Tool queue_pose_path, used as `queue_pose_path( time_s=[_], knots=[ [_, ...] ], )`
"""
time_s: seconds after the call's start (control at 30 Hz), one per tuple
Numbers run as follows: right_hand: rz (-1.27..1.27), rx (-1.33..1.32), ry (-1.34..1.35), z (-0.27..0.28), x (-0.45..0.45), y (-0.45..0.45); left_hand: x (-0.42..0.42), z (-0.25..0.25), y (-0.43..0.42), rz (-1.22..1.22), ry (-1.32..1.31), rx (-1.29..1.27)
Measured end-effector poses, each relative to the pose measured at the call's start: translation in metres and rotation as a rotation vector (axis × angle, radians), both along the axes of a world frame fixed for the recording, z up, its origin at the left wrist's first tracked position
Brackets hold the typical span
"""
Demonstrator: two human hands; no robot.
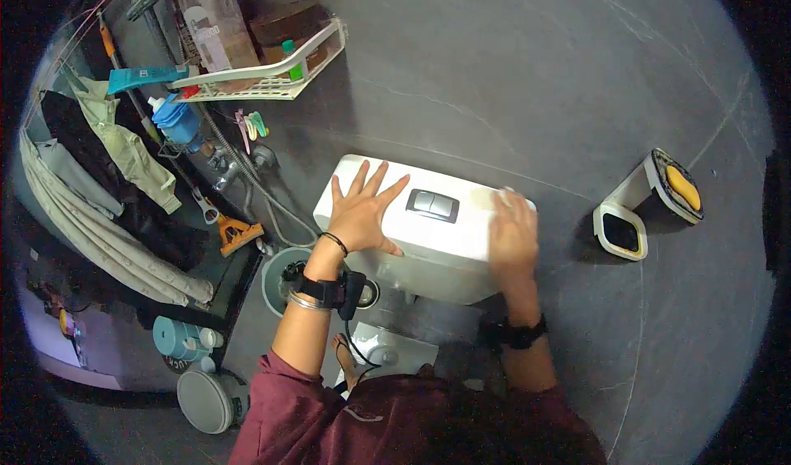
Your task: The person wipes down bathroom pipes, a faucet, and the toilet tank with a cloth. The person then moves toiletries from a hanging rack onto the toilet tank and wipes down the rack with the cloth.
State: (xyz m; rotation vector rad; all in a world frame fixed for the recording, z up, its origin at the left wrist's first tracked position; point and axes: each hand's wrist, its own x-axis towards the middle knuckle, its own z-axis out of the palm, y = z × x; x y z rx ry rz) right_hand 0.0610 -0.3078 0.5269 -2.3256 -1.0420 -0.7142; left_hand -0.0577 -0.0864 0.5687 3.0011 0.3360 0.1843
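White cistern (432,275), head view: against the grey wall (461,70), flush button (432,205) amid its lid (457,238).
Left hand (360,215): fingers spread on the lid, near its left edge.
Right hand (515,238): by the lid's right edge, blurred; cannot tell whether it pinches the pale patch (481,201) beside its fingertips.

This is a bathroom: at centre, a white, rounded rectangular toilet cistern (445,240) carries a silver two-part flush button (433,204); left of centre hangs a ribbed metal hose (233,156).
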Motion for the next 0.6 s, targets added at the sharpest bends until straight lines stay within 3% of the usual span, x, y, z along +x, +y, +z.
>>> queue_pose_path(
  time_s=[0.2,0.27,0.37,0.47,0.53,0.57,0.6],
  knots=[
    [-0.215,0.087,-0.096,-0.010,-0.005,0.003,0.000,0.000,0.001,-0.008,0.002,0.008],
    [0.005,0.122,-0.204,-0.013,-0.016,0.023,0.001,0.001,0.001,-0.017,0.007,0.007],
    [0.056,0.100,-0.085,0.013,-0.045,0.036,0.001,0.002,0.003,-0.025,0.009,0.006],
    [0.135,0.106,-0.029,0.004,-0.025,0.013,0.000,0.001,0.004,-0.036,0.000,-0.004],
    [-0.022,-0.025,-0.269,-0.002,-0.008,-0.005,0.000,0.002,0.005,-0.040,-0.008,-0.011],
    [-0.078,0.123,-0.090,-0.001,-0.009,-0.006,0.000,0.002,0.004,-0.039,-0.004,-0.006],
    [-0.078,0.122,-0.089,-0.003,-0.010,-0.005,0.000,0.002,0.004,-0.039,0.001,-0.001]
  ],
)
